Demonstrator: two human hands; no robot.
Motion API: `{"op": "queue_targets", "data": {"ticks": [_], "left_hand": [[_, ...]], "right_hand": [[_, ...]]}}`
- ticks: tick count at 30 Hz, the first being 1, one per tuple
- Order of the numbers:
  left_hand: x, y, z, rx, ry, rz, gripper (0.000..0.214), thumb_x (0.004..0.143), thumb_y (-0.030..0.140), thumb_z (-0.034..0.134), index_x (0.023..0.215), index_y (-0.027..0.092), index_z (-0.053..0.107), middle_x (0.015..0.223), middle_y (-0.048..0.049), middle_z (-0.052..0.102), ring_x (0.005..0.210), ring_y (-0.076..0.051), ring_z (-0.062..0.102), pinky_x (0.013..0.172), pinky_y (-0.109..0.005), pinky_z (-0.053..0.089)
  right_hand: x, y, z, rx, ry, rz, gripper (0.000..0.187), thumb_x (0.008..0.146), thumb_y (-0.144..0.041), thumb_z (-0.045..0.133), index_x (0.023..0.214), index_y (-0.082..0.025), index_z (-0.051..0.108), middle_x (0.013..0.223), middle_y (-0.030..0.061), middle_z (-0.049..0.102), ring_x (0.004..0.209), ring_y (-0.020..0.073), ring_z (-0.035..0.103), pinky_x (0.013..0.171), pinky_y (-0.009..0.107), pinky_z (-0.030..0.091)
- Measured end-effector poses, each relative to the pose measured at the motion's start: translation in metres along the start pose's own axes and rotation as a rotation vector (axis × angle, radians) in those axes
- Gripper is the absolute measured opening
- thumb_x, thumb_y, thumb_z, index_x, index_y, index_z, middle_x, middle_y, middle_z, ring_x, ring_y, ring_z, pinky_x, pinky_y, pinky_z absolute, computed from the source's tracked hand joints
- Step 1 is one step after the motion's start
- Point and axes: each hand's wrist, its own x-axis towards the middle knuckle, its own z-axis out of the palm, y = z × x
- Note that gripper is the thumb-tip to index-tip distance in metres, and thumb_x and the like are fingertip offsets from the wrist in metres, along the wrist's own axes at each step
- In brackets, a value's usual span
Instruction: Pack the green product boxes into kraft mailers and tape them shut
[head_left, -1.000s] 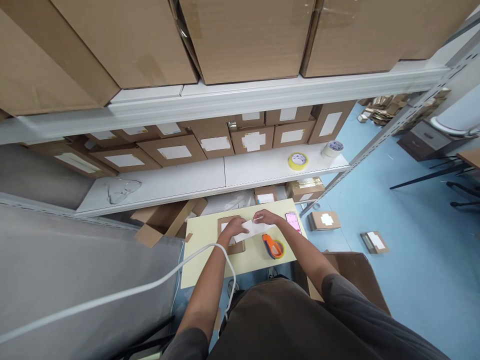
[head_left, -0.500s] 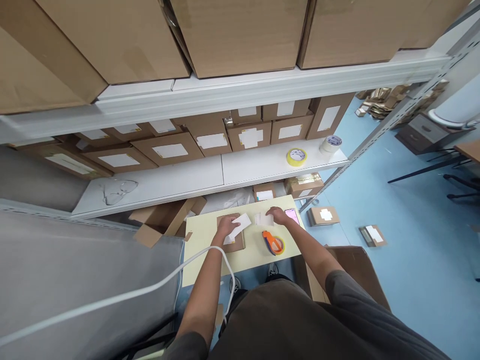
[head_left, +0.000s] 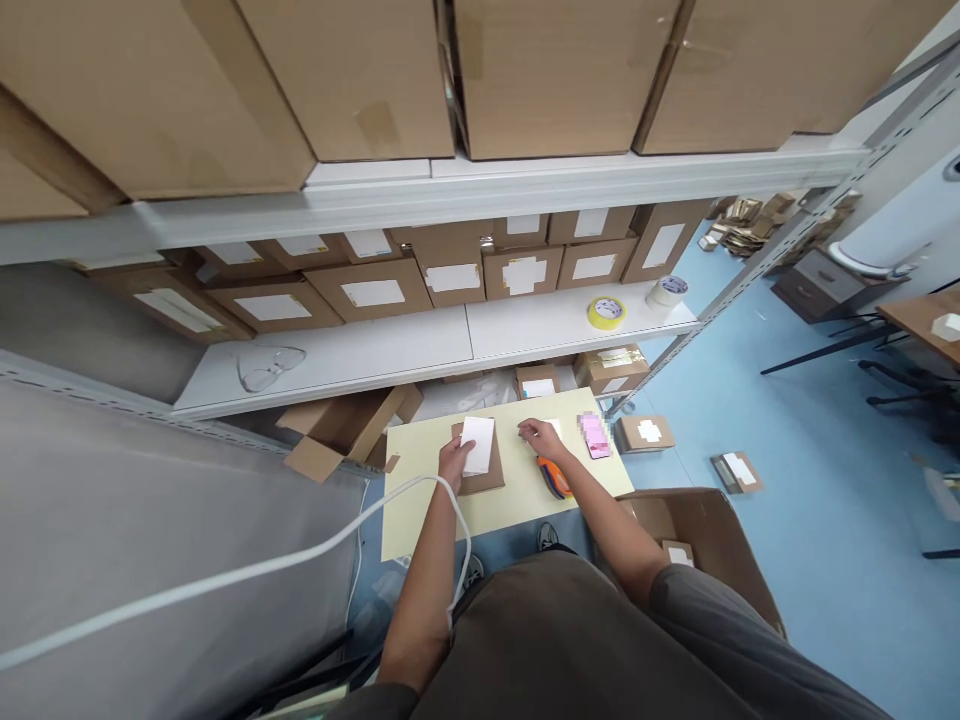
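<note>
My left hand (head_left: pixel 454 461) grips a white paper slip (head_left: pixel 478 445) between thumb and fingers. The slip is over a small flat cardboard box (head_left: pixel 489 482) on the pale yellow table (head_left: pixel 427 500). To the right, my right hand (head_left: pixel 541 437) hovers over the table with fingers loosely bent and a little apart; I see nothing in them. Behind that hand, partly hidden, lies more white paper (head_left: pixel 556 424). An orange tape dispenser (head_left: pixel 553 478) lies just below my right wrist, partly covered by the forearm. A phone with a pink screen (head_left: pixel 596 436) is at the table's right.
A white cable (head_left: pixel 300 552) crosses before my left forearm. Beyond the table, a shelf (head_left: pixel 360 362) bears labelled boxes, a yellow tape roll (head_left: pixel 606 312) and glasses (head_left: pixel 270 368). An open carton (head_left: pixel 712 530) stands at right; another (head_left: pixel 349 430) is at left.
The slip in my left hand has turned more upright over the box. My right hand has come off the white papers and moved left, toward the box. The view has shifted slightly.
</note>
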Motion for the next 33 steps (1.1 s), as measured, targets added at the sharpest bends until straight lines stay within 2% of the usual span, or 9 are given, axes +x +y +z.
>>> {"op": "queue_targets", "data": {"ticks": [6,10,13,15,17,19,21,26,33], "left_hand": [[-0.020,0.007,-0.019,-0.248,-0.044,-0.018,0.059,0.054,0.045,0.098,0.098,0.011,0.078,0.087,-0.0119,0.082,0.079,-0.026,0.077,0.074,-0.036,0.060],[-0.023,0.006,-0.039,-0.204,-0.034,-0.005,0.062,0.061,0.048,0.097,0.106,0.011,0.075,0.098,-0.0149,0.081,0.087,-0.028,0.078,0.077,-0.038,0.061],[-0.027,0.008,-0.057,0.015,0.123,0.169,0.065,0.071,0.041,0.093,0.128,0.018,0.072,0.123,-0.0162,0.077,0.111,-0.030,0.075,0.094,-0.043,0.061],[-0.033,0.013,-0.067,0.221,0.156,0.374,0.056,0.076,0.039,0.089,0.128,0.024,0.074,0.134,-0.0141,0.074,0.127,-0.031,0.069,0.108,-0.046,0.056],[-0.041,0.019,-0.073,0.378,-0.021,0.524,0.041,0.080,0.040,0.086,0.118,0.026,0.081,0.133,-0.0119,0.075,0.132,-0.032,0.066,0.117,-0.048,0.051],[-0.050,0.024,-0.074,0.436,-0.267,0.545,0.034,0.082,0.044,0.084,0.112,0.026,0.085,0.126,-0.0108,0.080,0.129,-0.032,0.069,0.120,-0.048,0.050],[-0.058,0.025,-0.070,0.405,-0.372,0.471,0.039,0.085,0.048,0.081,0.114,0.025,0.085,0.123,-0.0103,0.082,0.124,-0.033,0.073,0.117,-0.048,0.053],[-0.073,0.026,-0.052,0.236,-0.284,0.355,0.052,0.084,0.056,0.080,0.120,0.019,0.084,0.126,-0.0113,0.082,0.122,-0.035,0.075,0.113,-0.051,0.055],[-0.089,0.037,-0.030,0.067,-0.212,0.277,0.045,0.074,0.046,0.092,0.109,0.020,0.087,0.116,-0.0096,0.084,0.117,-0.034,0.077,0.110,-0.047,0.057]], "right_hand": [[-0.036,-0.057,0.079,0.286,-0.198,0.088,0.046,0.080,-0.065,0.081,0.085,-0.020,0.072,0.077,0.0020,0.075,0.073,0.0191,0.068,0.072,0.031,0.051],[-0.055,-0.075,0.112,0.361,-0.140,0.112,0.049,0.078,-0.069,0.082,0.080,-0.022,0.068,0.068,0.0006,0.072,0.068,0.0197,0.066,0.071,0.032,0.050],[-0.062,-0.083,0.124,0.369,-0.066,0.119,0.048,0.078,-0.069,0.082,0.076,-0.023,0.067,0.063,0.0004,0.070,0.067,0.0204,0.065,0.070,0.032,0.050],[-0.064,-0.090,0.127,0.364,-0.042,0.118,0.047,0.077,-0.068,0.083,0.075,-0.023,0.067,0.063,0.0000,0.069,0.067,0.0204,0.065,0.070,0.032,0.050],[-0.065,-0.097,0.127,0.382,-0.048,0.106,0.046,0.078,-0.066,0.084,0.076,-0.023,0.068,0.064,-0.0002,0.070,0.069,0.0203,0.067,0.072,0.032,0.051],[-0.067,-0.104,0.125,0.431,-0.075,0.080,0.045,0.080,-0.066,0.083,0.078,-0.023,0.070,0.070,0.0003,0.072,0.072,0.0200,0.069,0.075,0.032,0.052],[-0.069,-0.111,0.121,0.485,-0.121,0.060,0.045,0.083,-0.066,0.081,0.083,-0.022,0.073,0.077,0.0014,0.075,0.076,0.0198,0.070,0.079,0.033,0.054],[-0.069,-0.115,0.109,0.528,-0.188,0.026,0.046,0.084,-0.065,0.082,0.098,-0.021,0.080,0.081,0.0032,0.077,0.081,0.0214,0.074,0.084,0.036,0.057],[-0.068,-0.112,0.092,0.497,-0.125,-0.019,0.048,0.082,-0.068,0.082,0.092,-0.022,0.079,0.081,0.0040,0.078,0.081,0.0217,0.073,0.082,0.036,0.056]]}}
